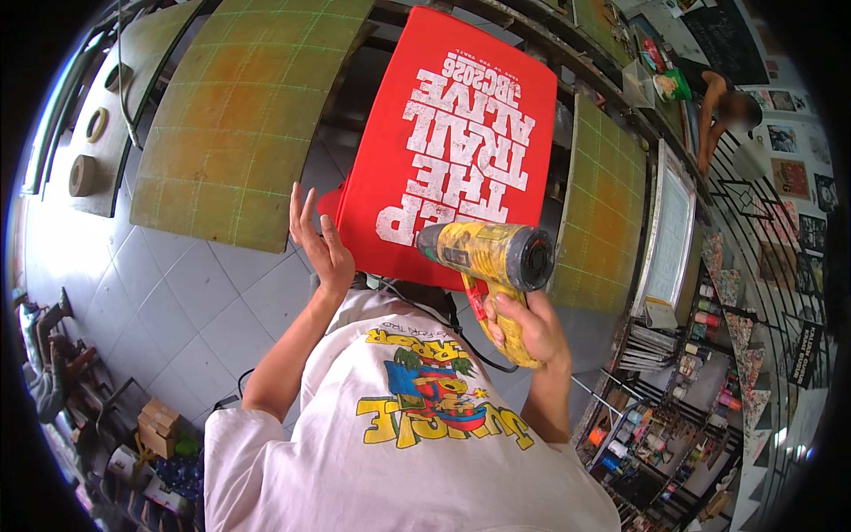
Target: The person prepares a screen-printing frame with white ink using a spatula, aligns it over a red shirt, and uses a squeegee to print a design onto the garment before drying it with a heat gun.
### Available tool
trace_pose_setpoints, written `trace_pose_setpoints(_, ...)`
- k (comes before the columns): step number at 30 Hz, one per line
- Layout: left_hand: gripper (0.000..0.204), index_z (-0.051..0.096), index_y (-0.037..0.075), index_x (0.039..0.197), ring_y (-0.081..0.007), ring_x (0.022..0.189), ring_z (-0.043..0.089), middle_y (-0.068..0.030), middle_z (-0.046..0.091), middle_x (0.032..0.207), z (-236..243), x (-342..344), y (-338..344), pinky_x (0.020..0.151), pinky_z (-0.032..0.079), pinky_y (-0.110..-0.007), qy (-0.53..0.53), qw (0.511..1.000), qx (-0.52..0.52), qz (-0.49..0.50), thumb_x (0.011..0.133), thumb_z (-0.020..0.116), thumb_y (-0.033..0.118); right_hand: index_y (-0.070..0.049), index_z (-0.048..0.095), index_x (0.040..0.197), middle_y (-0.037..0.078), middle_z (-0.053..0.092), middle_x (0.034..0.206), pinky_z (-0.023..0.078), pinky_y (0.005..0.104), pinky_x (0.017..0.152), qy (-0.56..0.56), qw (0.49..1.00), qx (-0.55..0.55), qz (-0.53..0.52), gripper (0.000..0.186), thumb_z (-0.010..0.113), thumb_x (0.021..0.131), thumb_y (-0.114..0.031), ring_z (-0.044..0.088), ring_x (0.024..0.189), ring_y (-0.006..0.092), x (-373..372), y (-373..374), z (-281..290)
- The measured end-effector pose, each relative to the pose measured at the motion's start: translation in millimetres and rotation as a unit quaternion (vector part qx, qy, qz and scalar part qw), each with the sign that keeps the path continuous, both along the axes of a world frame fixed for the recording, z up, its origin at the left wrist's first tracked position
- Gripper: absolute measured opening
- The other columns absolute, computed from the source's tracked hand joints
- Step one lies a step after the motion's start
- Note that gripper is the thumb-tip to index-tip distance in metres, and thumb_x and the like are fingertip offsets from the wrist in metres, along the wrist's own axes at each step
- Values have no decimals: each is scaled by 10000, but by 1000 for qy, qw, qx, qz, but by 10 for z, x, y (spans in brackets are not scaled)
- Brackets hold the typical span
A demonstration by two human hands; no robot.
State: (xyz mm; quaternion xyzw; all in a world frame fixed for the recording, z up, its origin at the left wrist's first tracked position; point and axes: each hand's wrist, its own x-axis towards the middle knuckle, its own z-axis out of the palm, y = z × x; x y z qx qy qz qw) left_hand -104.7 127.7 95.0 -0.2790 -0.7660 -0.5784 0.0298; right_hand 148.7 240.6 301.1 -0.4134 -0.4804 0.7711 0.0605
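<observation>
A red fabric piece (377, 177), probably a shirt, is stretched flat over a board in front of me and carries large white block lettering. My right hand (532, 328) grips the handle of a yellow heat gun (479, 246) with a dark nozzle and scuffed, paint-marked casing. Its nozzle points left, over the near part of the white print. Beside the near left corner of the fabric is my left hand (321, 244), raised and holding nothing, with its fingers apart. A bit of red cloth hangs off the board behind those fingers; whether they touch it I cannot tell.
Greenish boards with grid lines flank the red one, left (239, 115) and right (603, 204). Tape rolls (82, 176) lie on the far-left board. A framed screen (669, 226) leans at right, above racks of bottles (691, 381). Another person (722, 111) works at far right.
</observation>
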Motion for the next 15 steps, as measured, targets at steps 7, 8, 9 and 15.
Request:
trace_pose_setpoints(7,400,518,29,1429,-346,1444,415,-186,452,1549,-28,-75,-53,1195,295,-462,20,999,5,-44,1097,417,229,-8,573,1042,51,579,843,459,280,546,2,999,-8,35,162,579,1035,-169,554,615,110,-180,27,-63)
trace_pose_setpoints(8,405,515,30,1433,-348,1438,423,-187,461,1539,-77,-87,-44,1192,303,-465,22,998,18,-60,1097,412,231,-8,573,1043,51,580,844,460,279,547,6,999,-15,42,163,579,1035,-171,555,616,110,-188,42,-69)
trace_pose_setpoints(9,409,512,31,1437,-350,1431,431,-189,471,1528,-119,-94,-47,1188,310,-468,23,996,31,-75,1096,408,233,-8,572,1042,52,579,841,460,279,546,5,999,-8,42,164,581,1034,-171,556,616,110,-203,54,-73)
trace_pose_setpoints(15,465,476,11,1460,-376,1418,432,-212,447,1529,-232,-97,-36,1184,322,-476,2,997,35,-69,1096,382,284,-2,568,1027,52,576,821,459,280,534,-5,999,7,52,177,583,1033,-178,557,613,110,-311,103,-45)
